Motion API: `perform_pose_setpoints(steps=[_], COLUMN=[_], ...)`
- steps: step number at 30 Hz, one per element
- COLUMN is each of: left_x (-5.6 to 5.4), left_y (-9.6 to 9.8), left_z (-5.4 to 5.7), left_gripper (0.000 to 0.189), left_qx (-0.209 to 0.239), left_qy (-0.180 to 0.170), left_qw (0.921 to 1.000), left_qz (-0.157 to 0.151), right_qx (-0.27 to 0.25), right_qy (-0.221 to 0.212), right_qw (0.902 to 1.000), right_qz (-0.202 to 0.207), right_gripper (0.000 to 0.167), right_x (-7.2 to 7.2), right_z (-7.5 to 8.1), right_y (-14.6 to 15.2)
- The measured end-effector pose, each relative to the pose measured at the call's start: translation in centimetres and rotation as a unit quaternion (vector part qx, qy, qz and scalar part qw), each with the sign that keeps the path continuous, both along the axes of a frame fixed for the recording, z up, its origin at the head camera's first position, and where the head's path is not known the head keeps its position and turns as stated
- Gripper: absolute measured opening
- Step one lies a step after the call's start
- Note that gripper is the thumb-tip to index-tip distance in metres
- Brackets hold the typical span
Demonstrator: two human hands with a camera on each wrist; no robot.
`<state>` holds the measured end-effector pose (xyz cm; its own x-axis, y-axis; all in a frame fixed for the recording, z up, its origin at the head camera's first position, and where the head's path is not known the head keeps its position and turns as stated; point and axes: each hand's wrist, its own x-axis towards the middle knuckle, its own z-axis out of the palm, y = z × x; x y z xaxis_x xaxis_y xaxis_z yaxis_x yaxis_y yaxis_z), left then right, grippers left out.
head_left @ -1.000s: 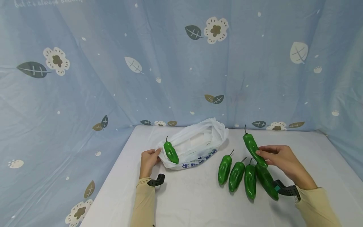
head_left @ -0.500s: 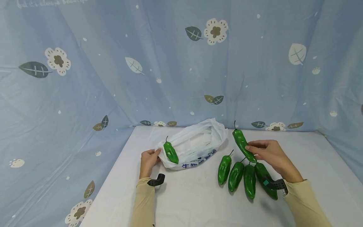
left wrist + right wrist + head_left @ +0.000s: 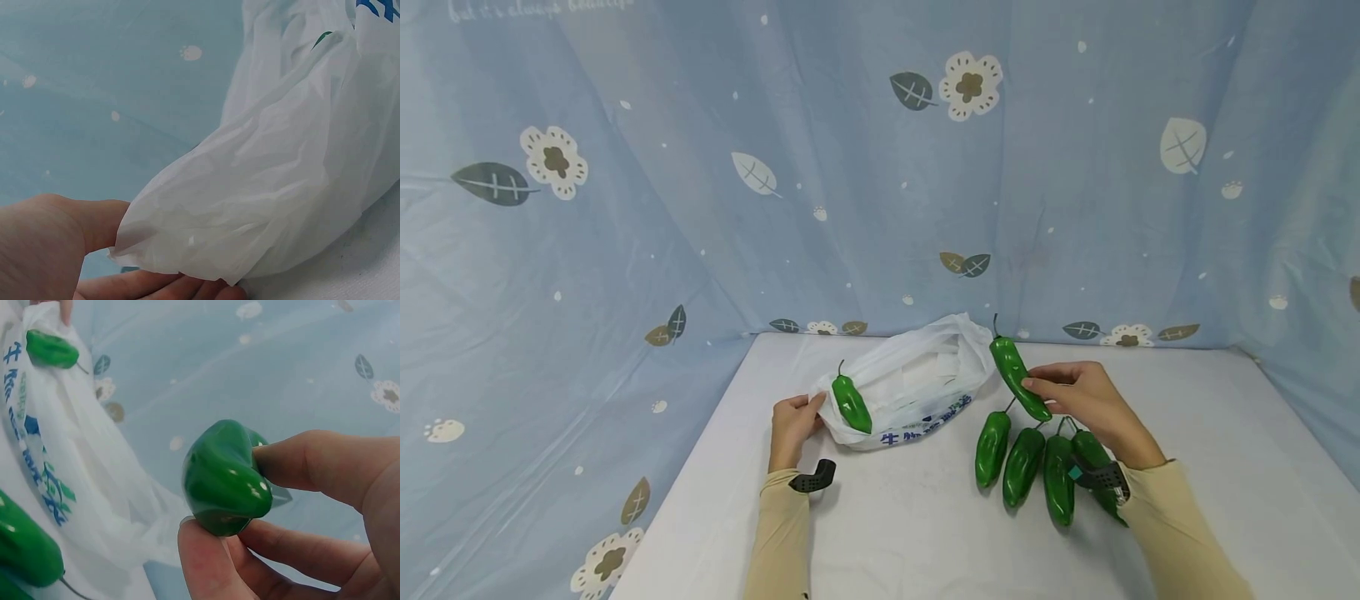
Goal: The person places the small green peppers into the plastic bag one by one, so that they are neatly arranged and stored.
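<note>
My left hand (image 3: 793,427) pinches the left edge of a white plastic bag (image 3: 925,367) with blue printing; the left wrist view shows its thumb and fingers on the thin film. Inside the bag's mouth, near that hand, lies one green pepper (image 3: 852,404), stem pointing up. My right hand (image 3: 1086,398) grips another green pepper (image 3: 222,478) between thumb and fingers, raised beside the bag's right end with its stem (image 3: 996,324) upward. Below it several more green peppers (image 3: 991,450) lie in a row, the rightmost partly hidden by the right wrist's camera mount.
A white cloth (image 3: 895,517) covers the table. Behind and to the left hangs a blue curtain (image 3: 850,167) with leaf and flower prints, meeting the table's back edge. Black camera mounts (image 3: 814,477) sit on both wrists.
My right hand has carried its pepper to the left, from above the rightmost peppers to beside the bag's right end. The left hand and the bag have stayed in place.
</note>
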<state>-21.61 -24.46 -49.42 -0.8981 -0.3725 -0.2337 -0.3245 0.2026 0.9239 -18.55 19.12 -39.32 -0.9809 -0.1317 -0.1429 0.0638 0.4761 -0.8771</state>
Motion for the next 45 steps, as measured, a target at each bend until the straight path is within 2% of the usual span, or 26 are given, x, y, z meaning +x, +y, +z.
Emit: perform_pose_setpoints(steps=[10, 17, 34, 45], left_x=[0.1, -0.2, -0.1, 0.0], left_y=[0.0, -0.2, 0.1, 0.1], left_z=[-0.2, -0.2, -0.1, -0.2], left_gripper=[0.057, 0.058, 0.058, 0.054], left_qx=[0.001, 0.008, 0.002, 0.001], left_qy=[-0.002, 0.001, -0.002, -0.001], left_qw=[1.0, 1.0, 1.0, 1.0], left_qz=[-0.002, -0.001, -0.002, -0.002], right_qx=[-0.026, -0.031, -0.073, -0.077], right_qy=[0.0, -0.017, 0.005, 0.009], right_qw=[0.9996, 0.9994, 0.9971, 0.9965], right_qz=[0.01, 0.003, 0.02, 0.032], right_gripper=[0.058, 0.058, 0.049, 0.047], right_x=[-0.9, -1.6, -3.2, -4.1], right_z=[0.1, -0.1, -0.4, -0.8], right_y=[-1.8, -3.0, -6.0, -8.1])
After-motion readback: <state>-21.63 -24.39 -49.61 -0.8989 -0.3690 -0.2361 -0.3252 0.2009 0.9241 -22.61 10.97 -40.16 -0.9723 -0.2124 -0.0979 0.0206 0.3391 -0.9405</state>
